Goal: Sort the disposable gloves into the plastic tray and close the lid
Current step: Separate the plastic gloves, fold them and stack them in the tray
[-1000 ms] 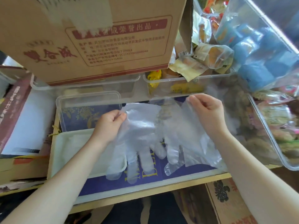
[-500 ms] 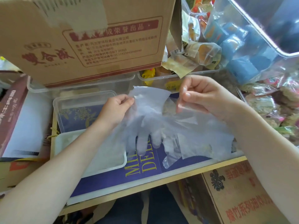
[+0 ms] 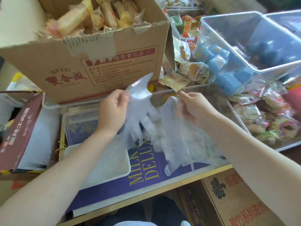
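Note:
Thin clear disposable gloves (image 3: 153, 128) hang in the air between my two hands, fingers pointing down over a purple box top (image 3: 146, 175). My left hand (image 3: 114, 111) grips the cuff of one glove at its upper left. My right hand (image 3: 193, 108) pinches the cuff of another glove at the upper right. Below my left forearm lies a white plastic tray (image 3: 114, 170) holding flattened clear gloves. Behind it a clear lid (image 3: 79, 123) lies on the box top.
A large cardboard carton (image 3: 97, 62) full of wrapped snacks stands right behind my hands. Clear bins (image 3: 254, 46) of packaged snacks crowd the right side. A maroon gift box (image 3: 17, 132) lies at the left. Another carton (image 3: 236, 198) sits below the table's front edge.
Both hands have lifted the gloves higher and pulled them a little apart. The camera has tilted up, so the carton's open top now shows.

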`<state>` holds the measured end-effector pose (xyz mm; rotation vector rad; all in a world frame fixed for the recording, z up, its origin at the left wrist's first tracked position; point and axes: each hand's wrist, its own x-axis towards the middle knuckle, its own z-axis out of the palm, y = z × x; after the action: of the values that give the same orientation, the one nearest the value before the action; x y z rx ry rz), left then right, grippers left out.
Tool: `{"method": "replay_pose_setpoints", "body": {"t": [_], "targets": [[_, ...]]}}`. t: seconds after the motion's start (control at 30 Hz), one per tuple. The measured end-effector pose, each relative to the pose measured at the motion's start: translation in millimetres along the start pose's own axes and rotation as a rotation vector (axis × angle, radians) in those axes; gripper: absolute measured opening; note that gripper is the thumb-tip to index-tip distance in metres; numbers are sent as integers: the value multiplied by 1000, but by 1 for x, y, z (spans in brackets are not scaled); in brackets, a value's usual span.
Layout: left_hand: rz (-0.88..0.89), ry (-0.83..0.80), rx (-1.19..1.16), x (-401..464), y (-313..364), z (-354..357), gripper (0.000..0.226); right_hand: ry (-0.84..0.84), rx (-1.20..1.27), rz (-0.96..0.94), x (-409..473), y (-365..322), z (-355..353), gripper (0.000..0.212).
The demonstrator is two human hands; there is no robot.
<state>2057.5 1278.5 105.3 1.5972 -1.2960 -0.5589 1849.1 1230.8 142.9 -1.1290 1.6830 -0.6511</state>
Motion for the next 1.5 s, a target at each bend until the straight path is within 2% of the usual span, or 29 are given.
{"method": "replay_pose_setpoints", "body": {"t": [0.07, 0.13, 0.23, 0.3, 0.37, 0.5, 0.6, 0.67, 0.73, 0.8, 0.93, 1.03, 1.13, 1.17, 1.23, 1.27, 1.33, 1.37, 1.4, 1.47, 1.5], "targets": [[41, -44, -21, -12, 4, 6, 18, -89, 415, 142, -5, 2, 13, 25], [43, -122, -46, -23, 5, 13, 33, -146, 629, 203, -9, 1, 28, 21], [-5, -238, -211, -35, 8, 15, 30, -136, 766, 188, -18, -4, 43, 20], [-100, -320, -415, -42, 14, 12, 24, -92, 828, 183, -23, -7, 48, 19], [-171, -361, -518, -46, 13, 9, 25, -45, 884, 191, -27, -8, 51, 18], [-290, -343, -615, -50, -2, 10, 26, -36, 1062, 234, -35, -11, 61, 18], [-411, -327, -742, -55, -6, 13, 32, -4, 1228, 279, -36, -11, 68, 36], [-512, -327, -824, -58, -8, 15, 32, 15, 1304, 313, -35, -11, 73, 40], [-603, -397, -894, -60, -10, 18, 52, 35, 1365, 341, -33, -9, 78, 43], [-598, -435, -906, -61, -10, 21, 71, 41, 1384, 333, -34, -9, 82, 46], [-375, -363, -830, -55, -6, 24, 46, 33, 1345, 309, -35, -8, 86, 42], [-416, -275, -739, -51, -3, 27, 18, -17, 1294, 290, -36, -5, 86, 30], [-442, -162, -617, -43, -7, 25, 18, -67, 1183, 159, -34, 3, 79, 32], [-439, -169, -627, -40, -8, 21, 19, -37, 1025, 52, -27, 10, 74, 31], [-428, -251, -657, -34, -11, 11, 20, 40, 546, -185, -17, 24, 61, 27], [-420, -310, -670, -31, -13, 6, 22, 41, 348, -260, -14, 28, 54, 35], [-411, -404, -674, -26, -14, -4, 24, -107, 201, -253, -9, 32, 41, 55], [-417, -436, -667, -24, -14, -7, 23, -223, 188, -224, -5, 33, 36, 57], [-429, -469, -673, -22, -14, -9, 23, -322, 170, -211, -3, 31, 31, 46], [-462, -513, -720, -19, -11, -12, 23, -393, 37, -239, -4, 23, 25, 8], [-475, -516, -740, -18, -10, -11, 24, -380, -14, -264, -4, 22, 24, 11]]}}
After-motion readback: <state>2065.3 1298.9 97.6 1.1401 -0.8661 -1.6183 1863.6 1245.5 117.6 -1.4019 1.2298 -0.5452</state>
